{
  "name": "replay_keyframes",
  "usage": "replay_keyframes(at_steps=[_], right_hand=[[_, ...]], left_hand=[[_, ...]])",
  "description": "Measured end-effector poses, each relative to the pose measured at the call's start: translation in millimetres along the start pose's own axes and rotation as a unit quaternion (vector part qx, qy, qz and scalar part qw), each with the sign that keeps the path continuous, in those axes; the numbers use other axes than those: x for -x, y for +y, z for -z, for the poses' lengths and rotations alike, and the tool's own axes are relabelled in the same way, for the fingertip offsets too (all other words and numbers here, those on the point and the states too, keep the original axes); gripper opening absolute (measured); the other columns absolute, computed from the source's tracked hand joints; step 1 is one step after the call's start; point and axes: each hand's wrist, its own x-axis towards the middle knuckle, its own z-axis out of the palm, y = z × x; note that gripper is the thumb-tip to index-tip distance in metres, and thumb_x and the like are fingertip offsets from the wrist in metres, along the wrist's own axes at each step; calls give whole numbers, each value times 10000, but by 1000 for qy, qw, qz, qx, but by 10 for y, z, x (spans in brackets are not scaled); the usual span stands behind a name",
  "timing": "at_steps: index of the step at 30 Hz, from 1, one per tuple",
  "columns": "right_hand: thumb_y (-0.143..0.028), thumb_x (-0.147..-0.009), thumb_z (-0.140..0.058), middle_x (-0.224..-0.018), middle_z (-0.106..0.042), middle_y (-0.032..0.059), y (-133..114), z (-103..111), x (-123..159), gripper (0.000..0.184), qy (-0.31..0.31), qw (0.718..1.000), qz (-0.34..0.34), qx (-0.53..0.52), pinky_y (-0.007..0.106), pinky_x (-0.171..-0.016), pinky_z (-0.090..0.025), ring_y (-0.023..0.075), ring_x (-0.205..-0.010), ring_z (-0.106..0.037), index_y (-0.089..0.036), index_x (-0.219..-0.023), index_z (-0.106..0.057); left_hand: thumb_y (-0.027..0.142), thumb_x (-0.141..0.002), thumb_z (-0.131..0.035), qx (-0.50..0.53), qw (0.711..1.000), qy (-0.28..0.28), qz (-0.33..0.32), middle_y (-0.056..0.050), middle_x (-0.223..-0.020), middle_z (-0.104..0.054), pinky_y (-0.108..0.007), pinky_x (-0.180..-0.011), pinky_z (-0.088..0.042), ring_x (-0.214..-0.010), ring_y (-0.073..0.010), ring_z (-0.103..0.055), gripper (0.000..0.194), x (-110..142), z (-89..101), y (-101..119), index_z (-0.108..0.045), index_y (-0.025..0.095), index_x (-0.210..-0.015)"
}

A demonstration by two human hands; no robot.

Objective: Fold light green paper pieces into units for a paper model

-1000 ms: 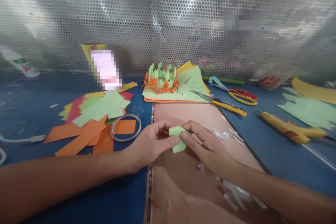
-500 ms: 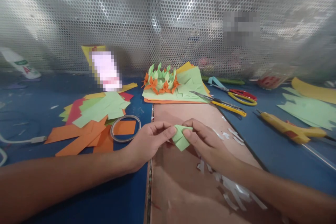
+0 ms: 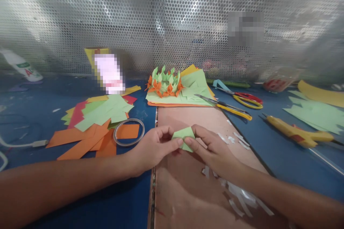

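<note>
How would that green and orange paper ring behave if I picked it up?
The paper ring would probably feel light, since it looks made of folded paper. Its thin upright tips could bend easily. It rests on stacked sheets, which might shift if pushed.

A craft workspace: scissors [image 3: 234, 94], glue gun [image 3: 295, 131], coloured paper [image 3: 103, 113] and a blurred white bottle [image 3: 23, 66], perhaps of glue.

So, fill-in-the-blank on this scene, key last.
The left hand and right hand hold paper coloured pale ____.
The strip seen inside the tape roll is ____.
The glue gun lies nearer the ____ hand.
On the scissors, one handle loop is red, the other ____.

Missing: green; orange; right; yellow.
</note>
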Motion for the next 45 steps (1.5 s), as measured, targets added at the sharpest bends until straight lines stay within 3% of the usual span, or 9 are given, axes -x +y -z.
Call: replay_keyframes(at_steps=[2, 4, 7, 11, 18, 24, 34, 40, 45], right_hand=[[-303, -860, -487, -733, -505, -13, 16, -13, -5, 102, 24, 999, 3, -45, 234, -569, -420, 121, -635, -495, -208, -867, -449], [-279, -816, -560, -782, -503, -11, 43, -22, -5, 208, 69, 996, 27, -53, 250, -612, -437, 128, -671, -508, -219, -942, -407], [-213, -782, -602, -831, -500, 1, 69, -21, -4, 214, 102, 992, 77, 19, 282, -691, -432, 149, -758, -510, -231, -882, -413], [-227, -761, -631, -865, -521, 21, 53, -5, -12, 195, 103, 984, 122, 83, 311, -719, -430, 181, -824, -510, -232, -866, -467], [-204, -734, -652, -896, -618, 34, 19, 8, -18, 181, 97, 983, 113, 106, 339, -758, -458, 203, -880, -566, -241, -886, -562], [-233, -730, -663, -883, -655, 29, -27, 14, -18, 153, 92, 985, 103, 100, 333, -753, -481, 195, -860, -597, -245, -868, -598], [-234, -801, -585, -823, -673, 27, 5, 28, -31, 19, 89, 987, 93, 99, 320, -739, -472, 182, -816, -604, -226, -803, -603], [-250, -830, -530, -823, -647, 31, 7, 20, -6, 66, 94, 986, 59, 120, 305, -710, -458, 174, -772, -589, -214, -787, -565], [-252, -819, -524, -707, -616, 13, -27, 5, -1, 91, 105, 985, 42, 131, 285, -635, -448, 159, -663, -570, -210, -741, -545]], left_hand=[[283, -727, -658, 43, 999, 22, -2, 29, -669, -580, -242, -668, -467, -642, -89, -572, 209, -11, -4, -11, -506, 145, -690], [275, -728, -659, 93, 995, 47, 0, 36, -679, -593, -242, -679, -475, -645, -81, -572, 220, -17, -6, -12, -481, 155, -681], [267, -729, -661, 143, 988, 62, 10, 42, -690, -600, -256, -713, -486, -669, -86, -590, 240, -13, -10, 3, -455, 161, -665], [256, -757, -638, 146, 989, 31, 2, 5, -788, -635, -312, -800, -480, -753, -117, -612, 146, 1, -9, 6, -530, 158, -773], [274, -737, -664, 112, 994, 7, 9, -45, -937, -646, -299, -848, -440, -879, -153, -592, 254, -1, 11, -21, -630, 164, -964], [352, -744, -646, 99, 995, 16, 20, -45, -914, -665, -309, -845, -437, -861, -163, -607, 273, -11, 31, -53, -662, 168, -946], [321, -773, -617, 98, 995, 4, 8, -24, -902, -651, -317, -846, -454, -840, -141, -595, 219, -15, 30, -76, -664, 177, -930], [335, -778, -606, 75, 997, -11, -5, -28, -891, -669, -318, -849, -455, -851, -155, -605, 230, 2, 21, -64, -656, 173, -934], [337, -778, -601, 30, 999, -14, -16, -46, -899, -665, -314, -825, -464, -851, -167, -602, 235, 18, 6, -38, -649, 153, -916]])
